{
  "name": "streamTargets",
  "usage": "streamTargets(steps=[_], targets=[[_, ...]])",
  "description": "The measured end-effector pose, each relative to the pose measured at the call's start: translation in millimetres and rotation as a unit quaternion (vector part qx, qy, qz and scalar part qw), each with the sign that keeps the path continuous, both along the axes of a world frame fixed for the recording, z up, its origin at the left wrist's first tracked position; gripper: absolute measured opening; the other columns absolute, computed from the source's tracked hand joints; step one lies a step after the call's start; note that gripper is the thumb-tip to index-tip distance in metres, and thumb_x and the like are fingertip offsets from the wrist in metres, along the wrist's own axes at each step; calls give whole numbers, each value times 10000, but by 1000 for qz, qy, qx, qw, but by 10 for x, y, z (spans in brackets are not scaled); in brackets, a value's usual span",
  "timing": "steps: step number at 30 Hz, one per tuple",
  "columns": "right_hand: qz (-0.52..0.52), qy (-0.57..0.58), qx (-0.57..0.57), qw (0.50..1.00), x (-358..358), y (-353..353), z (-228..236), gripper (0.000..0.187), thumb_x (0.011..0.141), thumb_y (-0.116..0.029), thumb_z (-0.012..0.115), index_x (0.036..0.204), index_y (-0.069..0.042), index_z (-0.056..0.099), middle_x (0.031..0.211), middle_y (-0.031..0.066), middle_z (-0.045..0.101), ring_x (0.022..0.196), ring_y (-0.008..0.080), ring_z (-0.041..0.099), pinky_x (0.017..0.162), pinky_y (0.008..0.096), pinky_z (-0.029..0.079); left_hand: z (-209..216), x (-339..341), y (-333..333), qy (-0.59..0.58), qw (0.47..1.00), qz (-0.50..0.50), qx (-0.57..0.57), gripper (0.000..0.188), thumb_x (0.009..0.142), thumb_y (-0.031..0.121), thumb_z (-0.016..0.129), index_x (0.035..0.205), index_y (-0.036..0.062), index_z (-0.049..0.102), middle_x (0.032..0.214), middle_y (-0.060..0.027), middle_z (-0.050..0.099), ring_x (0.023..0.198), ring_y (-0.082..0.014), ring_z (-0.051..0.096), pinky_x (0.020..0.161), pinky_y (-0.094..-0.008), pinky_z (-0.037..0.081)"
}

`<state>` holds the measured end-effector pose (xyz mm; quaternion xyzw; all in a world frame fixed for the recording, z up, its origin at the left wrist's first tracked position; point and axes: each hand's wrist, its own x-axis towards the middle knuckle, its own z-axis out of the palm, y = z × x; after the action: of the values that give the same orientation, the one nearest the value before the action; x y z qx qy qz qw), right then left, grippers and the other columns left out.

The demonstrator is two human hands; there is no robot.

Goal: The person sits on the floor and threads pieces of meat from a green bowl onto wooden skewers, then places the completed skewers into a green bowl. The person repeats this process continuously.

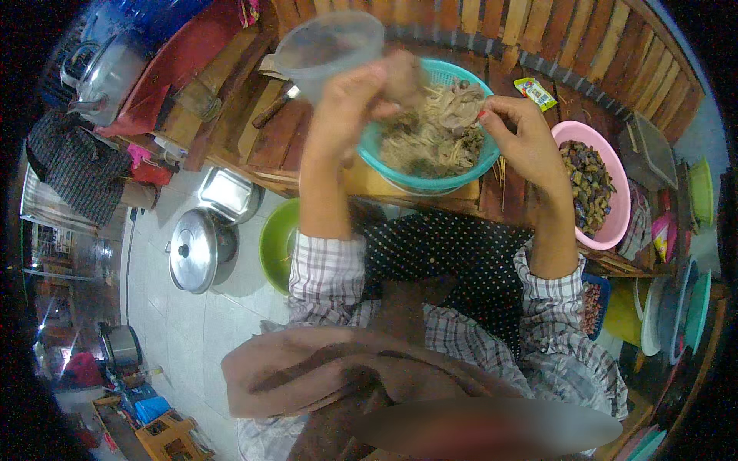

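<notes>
In front of me a teal plastic basket [486, 170] holds a heap of greyish-beige, limp strips [430, 146], with thin pale sticks among them. My right hand [524, 138] is over the basket's right rim, thumb and forefinger pinched at the edge of a flat greyish piece [463, 106]. My left hand [369, 88] is above the basket's left side, its fingers smeared by motion; whether it holds anything does not show. Behind that hand stands a clear plastic tub [330, 42]. Several thin wooden sticks [503, 184] lie on the wooden table just right of the basket.
A pink basin [624, 201] of dark brown pieces stands at the right. A knife [275, 107] lies left of the basket. A yellow-green packet [536, 93] is at the back. On the floor are a lidded pot [192, 250] and a green basin [278, 242].
</notes>
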<state>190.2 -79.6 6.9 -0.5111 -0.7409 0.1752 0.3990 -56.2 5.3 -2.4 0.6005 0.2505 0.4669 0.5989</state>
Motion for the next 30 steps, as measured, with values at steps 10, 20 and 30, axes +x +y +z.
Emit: streamTargets(steps=[10, 20, 30], targets=[[-18, 54, -30, 998, -103, 22, -20, 200, 927, -122, 543, 878, 64, 598, 756, 0, 592, 744, 61, 508, 678, 251, 428, -92, 160, 27, 18, 1000, -9, -8, 378, 967, 289, 535, 1180, -14, 608, 1025, -62, 648, 899, -144, 603, 810, -282, 508], [-17, 101, -39, 994, 105, 157, -134, 179, 938, -135, 558, 864, 15, 621, 769, -45, 568, 736, 39, 494, 656, 226, 404, 107, 122, -23, 87, 986, 134, -42, 405, 980, 419, 469, 892, 44, 593, 744, -1, 514, 583, -83, 481, 501, -234, 430], [-38, 116, -57, 991, 179, 92, -48, 167, 934, -122, 559, 837, 10, 593, 746, -55, 534, 719, 35, 461, 653, 215, 378, 5, 52, 18, -37, 989, 59, -131, 283, 921, 288, 517, 1089, 70, 582, 786, 12, 476, 601, -78, 416, 523, -222, 349]])
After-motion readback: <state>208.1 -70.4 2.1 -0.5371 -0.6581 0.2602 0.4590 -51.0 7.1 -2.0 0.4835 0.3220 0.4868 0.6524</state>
